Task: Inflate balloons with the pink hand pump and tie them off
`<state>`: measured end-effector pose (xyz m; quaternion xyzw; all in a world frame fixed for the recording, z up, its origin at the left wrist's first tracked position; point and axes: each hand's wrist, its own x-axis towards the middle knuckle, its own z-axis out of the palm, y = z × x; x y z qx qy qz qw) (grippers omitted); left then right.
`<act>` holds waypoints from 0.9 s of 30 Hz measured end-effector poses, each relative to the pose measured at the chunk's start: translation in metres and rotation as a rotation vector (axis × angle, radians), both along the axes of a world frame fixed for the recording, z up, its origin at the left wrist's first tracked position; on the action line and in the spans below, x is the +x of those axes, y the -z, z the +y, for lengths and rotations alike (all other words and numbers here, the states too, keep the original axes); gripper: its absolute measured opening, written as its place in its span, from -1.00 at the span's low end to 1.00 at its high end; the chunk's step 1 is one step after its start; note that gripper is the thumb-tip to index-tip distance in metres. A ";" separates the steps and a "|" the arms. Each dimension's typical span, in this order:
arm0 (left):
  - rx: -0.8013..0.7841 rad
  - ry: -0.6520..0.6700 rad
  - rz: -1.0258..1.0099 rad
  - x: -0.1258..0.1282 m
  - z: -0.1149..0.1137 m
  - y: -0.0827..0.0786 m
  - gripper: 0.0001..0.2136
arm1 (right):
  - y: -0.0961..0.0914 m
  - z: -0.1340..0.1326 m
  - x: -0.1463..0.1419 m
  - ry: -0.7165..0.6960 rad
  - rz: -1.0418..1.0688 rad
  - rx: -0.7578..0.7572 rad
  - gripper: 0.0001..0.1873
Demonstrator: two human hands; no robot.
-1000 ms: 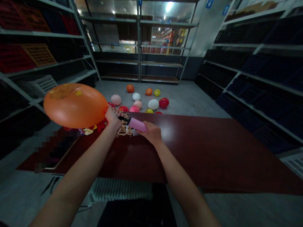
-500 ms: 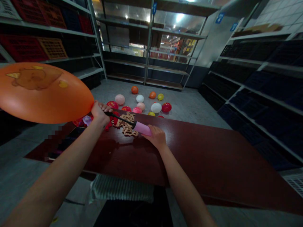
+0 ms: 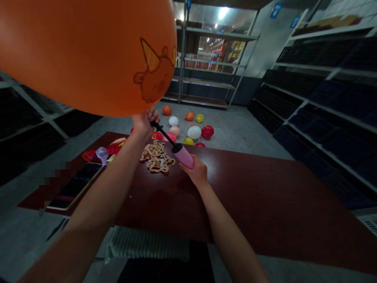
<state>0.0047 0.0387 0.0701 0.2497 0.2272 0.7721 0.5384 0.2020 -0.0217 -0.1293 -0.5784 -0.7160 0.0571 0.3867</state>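
Note:
A large inflated orange balloon (image 3: 97,59) with a bear in a party hat drawn on it fills the upper left. Below it, my left hand (image 3: 144,124) is closed around the balloon's neck, where the pump's black nozzle end meets it. My right hand (image 3: 198,171) grips the pink barrel of a hand balloon pump (image 3: 184,156), whose black rod stretches between both hands. On the table under the rod lies a pile of tan, squiggly strips (image 3: 157,159). The balloon's mouth is hidden by my fingers.
The dark red table (image 3: 250,196) carries a phone (image 3: 78,184) and uninflated balloons (image 3: 103,154) at its left. Beyond its far edge, several inflated balloons (image 3: 194,133) lie on the floor. Metal shelves (image 3: 206,80) stand behind, and racks of dark crates (image 3: 330,106) line the right.
The orange balloon has swung right and up, coming closer to the camera and turning its drawing. My left hand has moved up and right, and the pump is tilted more steeply.

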 end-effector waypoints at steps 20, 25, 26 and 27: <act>-0.193 -0.021 -0.219 0.000 -0.017 0.111 -0.43 | -0.002 0.002 -0.008 -0.072 -0.358 0.154 -0.40; -0.162 -0.014 -0.264 -0.003 -0.021 0.104 -0.43 | -0.006 0.001 -0.010 -0.075 -0.386 0.235 -0.38; -0.173 -0.008 -0.277 -0.004 -0.022 0.102 -0.44 | -0.006 0.001 -0.009 -0.077 -0.393 0.256 -0.39; -0.182 -0.003 -0.289 -0.006 -0.023 0.100 -0.44 | -0.006 0.000 -0.008 -0.077 -0.399 0.279 -0.40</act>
